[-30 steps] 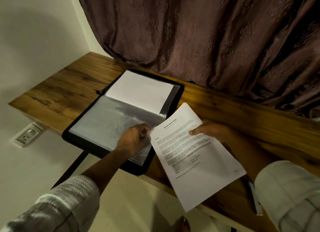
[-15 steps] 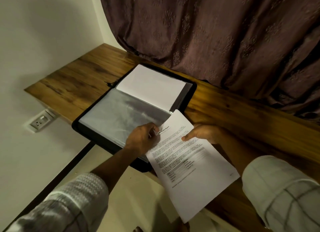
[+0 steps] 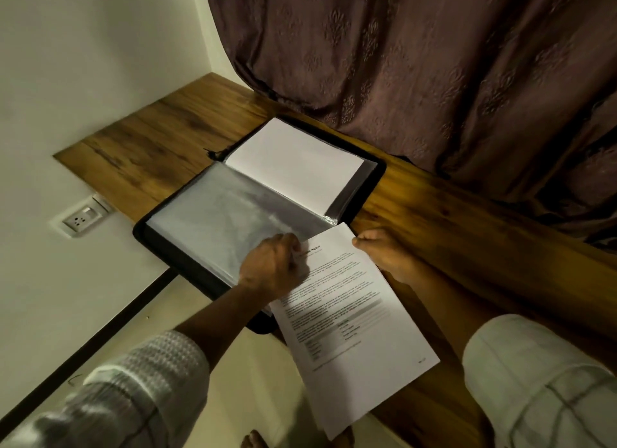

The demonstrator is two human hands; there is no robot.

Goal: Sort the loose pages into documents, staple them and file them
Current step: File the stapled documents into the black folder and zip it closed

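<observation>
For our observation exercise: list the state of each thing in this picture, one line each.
Folder: open, flat on desk.
Clear sleeve: edge pinched by left hand.
Report: held by right hand, top corner at sleeve.
Blank sheet: lying on folder's far half.
Curtain: drawn.

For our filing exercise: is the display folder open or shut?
Open: the display folder lies spread flat on the desk, clear sleeves showing.
</observation>
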